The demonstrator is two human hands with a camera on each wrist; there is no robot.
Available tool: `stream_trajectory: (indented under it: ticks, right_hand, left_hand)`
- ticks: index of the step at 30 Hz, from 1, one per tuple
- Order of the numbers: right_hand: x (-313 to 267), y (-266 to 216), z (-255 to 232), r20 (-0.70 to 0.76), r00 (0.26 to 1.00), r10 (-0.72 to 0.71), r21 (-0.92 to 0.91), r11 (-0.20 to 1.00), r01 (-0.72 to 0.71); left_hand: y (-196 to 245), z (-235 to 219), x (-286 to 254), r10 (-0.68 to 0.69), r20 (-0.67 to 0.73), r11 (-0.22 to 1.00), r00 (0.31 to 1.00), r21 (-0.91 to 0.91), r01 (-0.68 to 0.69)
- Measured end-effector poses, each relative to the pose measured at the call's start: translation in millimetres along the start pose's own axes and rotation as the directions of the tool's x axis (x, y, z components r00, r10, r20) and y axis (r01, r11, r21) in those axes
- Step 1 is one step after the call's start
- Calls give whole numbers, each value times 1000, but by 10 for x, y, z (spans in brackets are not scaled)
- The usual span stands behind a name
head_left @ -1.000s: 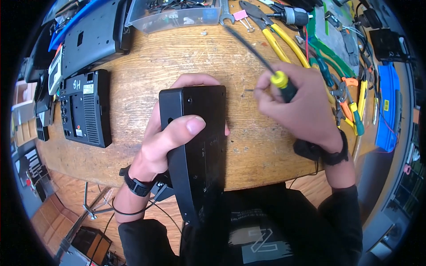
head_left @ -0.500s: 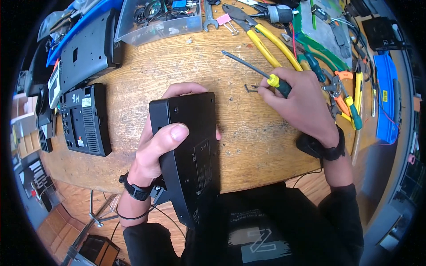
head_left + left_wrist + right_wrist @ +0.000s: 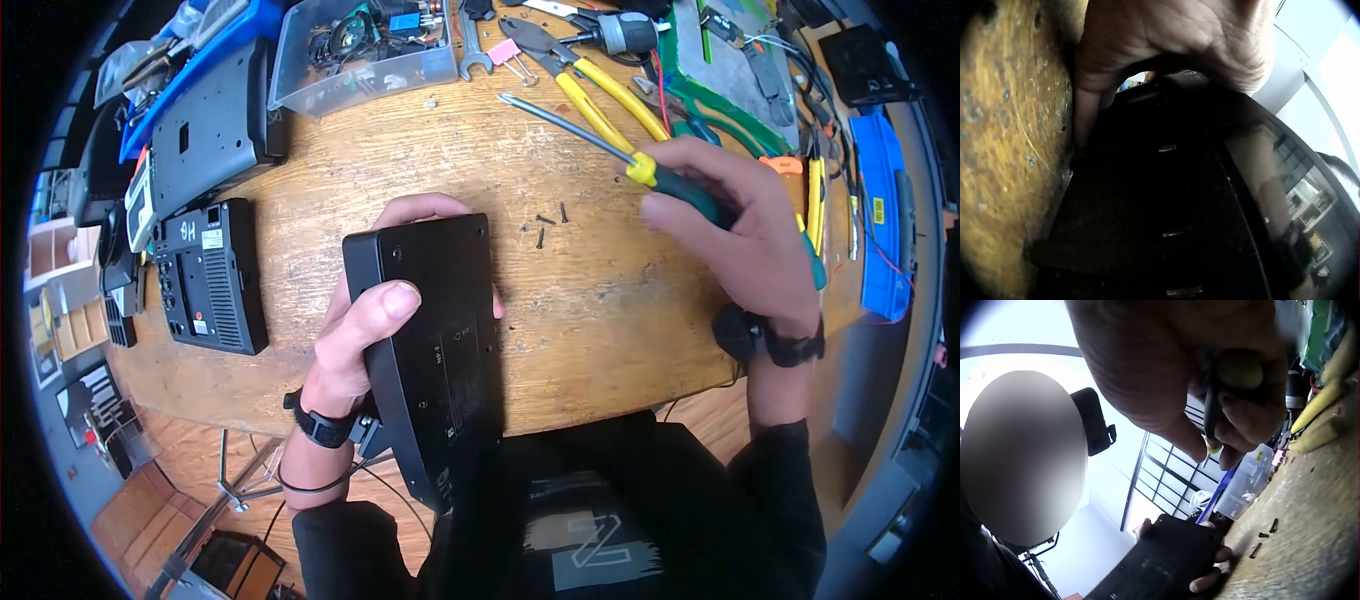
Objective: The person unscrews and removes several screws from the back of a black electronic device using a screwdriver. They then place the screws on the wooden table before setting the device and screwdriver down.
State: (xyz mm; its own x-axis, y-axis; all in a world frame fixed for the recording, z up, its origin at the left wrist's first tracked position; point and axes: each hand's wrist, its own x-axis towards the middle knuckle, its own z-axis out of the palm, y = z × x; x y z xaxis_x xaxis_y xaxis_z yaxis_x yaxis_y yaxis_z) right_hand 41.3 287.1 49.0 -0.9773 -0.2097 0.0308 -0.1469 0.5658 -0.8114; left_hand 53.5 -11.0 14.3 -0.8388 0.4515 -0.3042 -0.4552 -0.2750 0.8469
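Note:
My left hand [image 3: 362, 325] grips a flat black electronic device casing [image 3: 445, 280], thumb across its upper face and fingers round the far side. The casing stands tilted at the table's front edge, with screw holes at its corners and a printed label. In the left wrist view the palm [image 3: 1172, 31] lies over its dark side. My right hand [image 3: 755, 225] holds a Phillips screwdriver [image 3: 695, 195] by its green and yellow handle, the shaft pointing to the far left. Between the hands, three small dark screws [image 3: 563, 212] lie on the wooden table [image 3: 590, 330].
A second black device [image 3: 215, 275] lies at the left, with a larger black panel [image 3: 200, 130] behind it. At the back are a clear parts bin [image 3: 370, 80], a wrench [image 3: 472, 45] and yellow-handled cutters [image 3: 620, 95]. More tools and a blue tray [image 3: 885, 220] crowd the right.
My right hand has drawn away to the right with the screwdriver, from beside the screws. The screws now lie fully in sight. My left hand keeps its grip on the casing, slightly lower in view.

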Motion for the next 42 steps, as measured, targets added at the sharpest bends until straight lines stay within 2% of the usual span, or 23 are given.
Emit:
stream_trajectory:
  ticks: [2,5,7,9,13,15,17,20,22,26,31,38,42]
  right_hand:
    - [-69,-54,-106,19,1000,-19,44,999,19]
    - [-110,-137,-191,103,993,49,254,964,-74]
    - [-90,-105,-207,28,994,-106,153,983,100]
    - [-85,-99,-215,-21,985,-170,117,978,172]
    - [-100,-154,-224,-68,997,-29,254,966,45]
    - [-113,-201,-189,-98,995,29,319,948,4]
    - [-139,-266,-145,-154,987,34,347,938,22]
    - [-194,-310,-160,-98,994,56,296,955,-25]
    - [-156,-349,-120,-115,993,-39,236,969,65]
    - [-137,-388,-42,-115,993,-27,259,964,56]
    - [-58,-408,-17,-96,979,-181,217,956,198]
    - [-62,-431,-10,-85,987,-134,216,965,149]
    - [-62,-376,-8,-81,984,-161,210,962,175]
  left_hand:
    - [6,-26,-4,-6,32,1000,999,-31,7]
    - [-4,-28,0,-7,33,999,999,-37,8]
    - [-3,-22,2,-4,29,999,1000,-36,6]
    - [-1,-25,6,-2,38,999,999,-37,4]
    - [-16,50,14,13,-50,999,999,47,-11]
    - [-11,54,13,14,-44,999,999,53,-11]
    - [-2,26,11,5,-11,1000,1000,30,-5]
    - [27,-28,3,-12,47,1000,999,-16,13]
    - [27,-17,1,-19,47,1000,999,-16,19]
    - [36,-25,7,-7,74,1000,997,-2,8]
    - [39,-5,-6,-4,56,1000,998,12,4]
    - [20,-40,12,-3,72,1000,997,24,2]
    - [13,-45,16,8,74,1000,997,22,-9]
